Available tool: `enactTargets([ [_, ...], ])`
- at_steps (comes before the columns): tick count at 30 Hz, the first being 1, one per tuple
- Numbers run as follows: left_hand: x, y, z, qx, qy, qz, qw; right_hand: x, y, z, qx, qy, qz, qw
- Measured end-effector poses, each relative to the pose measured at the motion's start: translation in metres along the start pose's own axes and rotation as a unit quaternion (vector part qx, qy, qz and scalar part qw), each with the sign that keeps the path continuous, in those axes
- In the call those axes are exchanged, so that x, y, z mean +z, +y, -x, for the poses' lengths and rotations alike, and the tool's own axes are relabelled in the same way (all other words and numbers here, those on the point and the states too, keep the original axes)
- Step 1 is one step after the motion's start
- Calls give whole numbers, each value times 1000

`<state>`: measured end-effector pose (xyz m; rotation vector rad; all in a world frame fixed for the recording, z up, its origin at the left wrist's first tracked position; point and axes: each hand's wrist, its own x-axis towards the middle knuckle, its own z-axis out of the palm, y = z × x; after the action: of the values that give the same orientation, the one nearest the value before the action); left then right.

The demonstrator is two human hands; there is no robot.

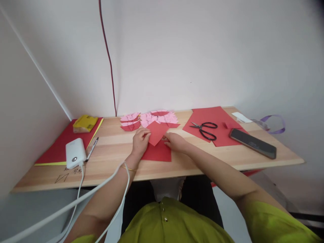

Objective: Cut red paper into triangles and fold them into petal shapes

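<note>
Between my hands is a red paper square [157,132], turned cornerwise. My left hand [140,141] pinches its left corner. The fingers of my right hand [174,141] are closed at its right corner. Beneath it a darker red sheet of paper [159,153] lies on the table near the front edge. Just behind the square are pink and red cut paper pieces [145,119] with pointed edges, partly hidden by it.
Black-handled scissors [202,128] rest on red paper [210,116] at the right, beside a phone [253,143]. On the left are a white power bank [76,153] with a cable, a pen [92,148], a yellow packet [85,124] and red and yellow sheets [58,140]. White cables cross my left forearm.
</note>
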<state>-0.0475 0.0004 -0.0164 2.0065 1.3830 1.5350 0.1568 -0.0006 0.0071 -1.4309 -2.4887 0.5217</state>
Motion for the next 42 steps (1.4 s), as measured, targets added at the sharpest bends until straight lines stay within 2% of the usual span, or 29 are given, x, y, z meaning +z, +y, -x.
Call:
enactTargets([
  [3,-5,1,3,-22,27,28,999,-5,5,4,-2,-15,7,1000],
  [6,-6,3,1,-85,91,112,986,-12,18,20,-2,19,3,1000],
  [7,-5,4,0,-120,108,169,972,-15,25,27,11,37,-14,999],
  [9,-4,5,-3,-195,118,307,924,-25,44,39,59,89,-52,993],
  [12,-3,7,-5,-258,93,452,849,-44,85,55,138,222,-68,963],
  [15,-1,7,-4,-283,74,505,812,-61,128,67,233,280,-84,927],
  [18,1,8,-1,-296,67,523,796,-72,148,74,276,280,-1,919],
  [20,3,9,0,-298,58,531,791,-73,139,71,243,324,61,912],
  [21,5,10,0,-299,53,536,788,-72,127,68,215,351,60,909],
  [23,8,13,-1,-304,46,546,779,-65,91,56,173,334,-43,926],
  [25,11,18,-2,-311,43,561,766,-51,49,39,133,231,-209,941],
  [26,13,20,-2,-314,41,568,760,-42,29,29,103,169,-292,936],
  [28,14,23,-1,-322,36,576,751,-22,-3,9,32,88,-439,894],
  [30,12,25,0,-336,32,566,752,-5,-19,-8,31,74,-513,854],
  [32,6,25,0,-358,18,534,766,5,-22,-20,47,102,-554,825],
  [34,-2,25,-3,-370,-21,496,785,8,-17,-26,50,107,-562,818],
  [36,-8,25,-9,-337,-82,479,806,6,-9,-27,49,87,-554,827],
  [38,-8,25,-17,-316,-113,459,823,3,-4,-24,54,53,-540,838],
  [40,-2,22,-23,-331,-114,419,838,1,-2,-22,59,35,-525,848],
  [42,6,17,-25,-346,-108,391,846,1,0,-20,61,49,-518,852],
])
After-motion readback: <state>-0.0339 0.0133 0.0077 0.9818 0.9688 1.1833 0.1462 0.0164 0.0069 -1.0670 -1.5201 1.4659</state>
